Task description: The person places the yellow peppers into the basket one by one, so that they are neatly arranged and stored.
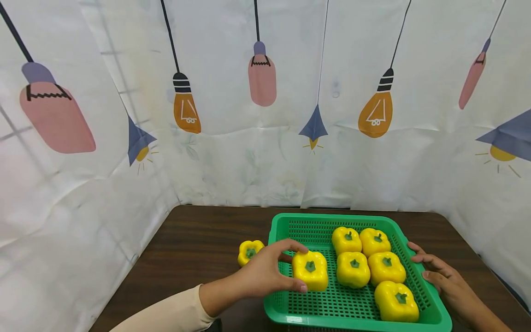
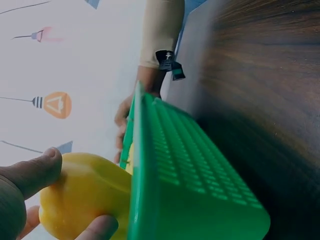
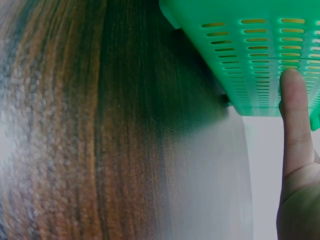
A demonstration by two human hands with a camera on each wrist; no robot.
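Note:
A yellow bell pepper with a green stem is gripped between the thumb and fingers of my left hand. That hand comes in over the left rim of the green basket. In the left wrist view, the held pepper is beside the basket's rim, partly behind it. Several more yellow peppers sit in the basket's right half. My right hand holds the basket's right edge. The right wrist view shows one digit against the slotted outer wall.
Another yellow pepper lies on the dark wooden table, left of the basket and partly hidden behind my left hand. A white curtain printed with lamps and bulbs hangs behind the table and along its sides.

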